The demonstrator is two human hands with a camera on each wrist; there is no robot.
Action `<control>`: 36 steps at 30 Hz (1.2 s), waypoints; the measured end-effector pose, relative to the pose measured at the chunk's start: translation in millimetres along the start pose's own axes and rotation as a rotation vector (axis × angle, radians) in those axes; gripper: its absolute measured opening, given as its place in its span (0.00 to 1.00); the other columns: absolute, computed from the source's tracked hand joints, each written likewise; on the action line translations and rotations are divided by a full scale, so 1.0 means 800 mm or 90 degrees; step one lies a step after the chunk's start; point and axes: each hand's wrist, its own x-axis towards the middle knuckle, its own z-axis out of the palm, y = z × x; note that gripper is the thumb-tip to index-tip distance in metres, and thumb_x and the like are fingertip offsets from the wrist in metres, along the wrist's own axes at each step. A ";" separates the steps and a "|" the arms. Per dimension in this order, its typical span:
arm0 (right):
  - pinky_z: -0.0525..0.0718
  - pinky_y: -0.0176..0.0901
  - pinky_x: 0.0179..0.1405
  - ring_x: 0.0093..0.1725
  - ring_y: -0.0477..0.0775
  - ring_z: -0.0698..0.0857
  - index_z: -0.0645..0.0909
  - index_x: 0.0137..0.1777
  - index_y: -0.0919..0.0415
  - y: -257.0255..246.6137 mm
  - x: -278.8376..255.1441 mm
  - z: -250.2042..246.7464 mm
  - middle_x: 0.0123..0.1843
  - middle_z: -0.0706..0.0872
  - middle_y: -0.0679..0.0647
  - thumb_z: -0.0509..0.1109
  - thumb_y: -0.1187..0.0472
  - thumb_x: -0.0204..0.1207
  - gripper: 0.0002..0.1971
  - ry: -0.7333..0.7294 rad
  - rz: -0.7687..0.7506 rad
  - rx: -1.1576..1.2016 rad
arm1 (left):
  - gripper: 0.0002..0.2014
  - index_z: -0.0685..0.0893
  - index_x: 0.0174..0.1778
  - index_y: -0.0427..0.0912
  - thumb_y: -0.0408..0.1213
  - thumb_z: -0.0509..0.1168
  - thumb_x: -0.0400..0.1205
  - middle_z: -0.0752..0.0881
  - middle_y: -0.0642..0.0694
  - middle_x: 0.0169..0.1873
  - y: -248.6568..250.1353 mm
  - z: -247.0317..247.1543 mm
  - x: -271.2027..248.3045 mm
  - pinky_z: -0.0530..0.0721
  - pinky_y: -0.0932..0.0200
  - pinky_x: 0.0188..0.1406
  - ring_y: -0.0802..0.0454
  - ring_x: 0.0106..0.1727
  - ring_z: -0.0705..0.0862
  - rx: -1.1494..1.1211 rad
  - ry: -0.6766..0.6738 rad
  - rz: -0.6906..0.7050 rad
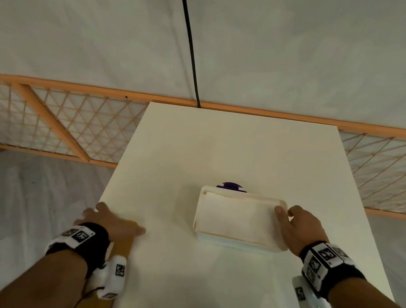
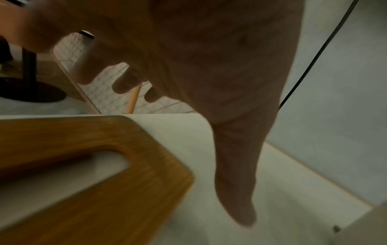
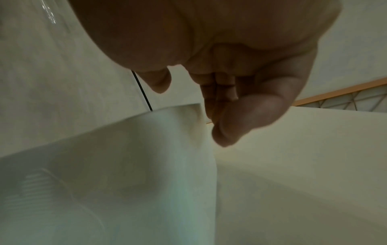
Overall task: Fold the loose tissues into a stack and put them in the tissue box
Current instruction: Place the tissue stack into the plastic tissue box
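Over the wooden lid [image 2: 87,167], left hand [image 1: 113,222] spreads; right hand [image 1: 299,227] grips tissue box [image 1: 238,241] edge.

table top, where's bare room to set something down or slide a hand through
The table is bare from its far edge to the tissue box, and in the near strip before the box. A lane runs between the left hand and the box. Crowded: the left edge with the wooden lid; the right hand at the box's right end.
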 end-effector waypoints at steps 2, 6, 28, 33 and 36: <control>0.81 0.52 0.56 0.58 0.63 0.85 0.78 0.67 0.61 -0.005 0.000 -0.004 0.58 0.87 0.59 0.54 0.32 0.84 0.32 0.016 0.013 0.010 | 0.84 0.36 0.88 0.40 0.74 0.81 0.49 0.56 0.34 0.86 -0.018 0.016 0.005 0.70 0.39 0.82 0.34 0.86 0.59 0.046 -0.059 -0.008; 0.82 0.54 0.61 0.62 0.63 0.84 0.75 0.72 0.61 -0.016 0.000 -0.011 0.63 0.85 0.59 0.56 0.32 0.84 0.34 0.013 0.012 0.021 | 0.84 0.37 0.88 0.45 0.69 0.81 0.43 0.59 0.34 0.82 -0.030 0.042 0.013 0.78 0.40 0.76 0.33 0.81 0.68 0.034 -0.081 -0.033; 0.91 0.52 0.40 0.41 0.58 0.91 0.82 0.60 0.66 -0.078 -0.037 -0.048 0.44 0.91 0.61 0.72 0.69 0.83 0.08 -0.192 -0.137 0.720 | 0.70 0.44 0.87 0.59 0.69 0.77 0.53 0.61 0.49 0.78 0.217 -0.021 -0.184 0.49 0.28 0.84 0.43 0.79 0.62 0.172 0.233 0.857; 0.90 0.49 0.41 0.42 0.56 0.91 0.78 0.67 0.68 -0.027 -0.029 -0.050 0.41 0.91 0.60 0.78 0.71 0.75 0.21 -0.179 -0.090 0.860 | 0.37 0.69 0.82 0.50 0.68 0.61 0.82 0.69 0.45 0.82 0.199 -0.013 -0.131 0.70 0.40 0.80 0.45 0.79 0.72 -0.387 0.045 0.552; 0.90 0.53 0.47 0.50 0.60 0.92 0.80 0.67 0.68 -0.008 -0.022 -0.046 0.47 0.92 0.61 0.81 0.65 0.65 0.29 -0.191 -0.064 0.880 | 0.19 0.85 0.55 0.41 0.52 0.57 0.91 0.88 0.37 0.56 0.193 -0.012 -0.119 0.87 0.44 0.53 0.39 0.49 0.89 -0.596 -0.124 0.385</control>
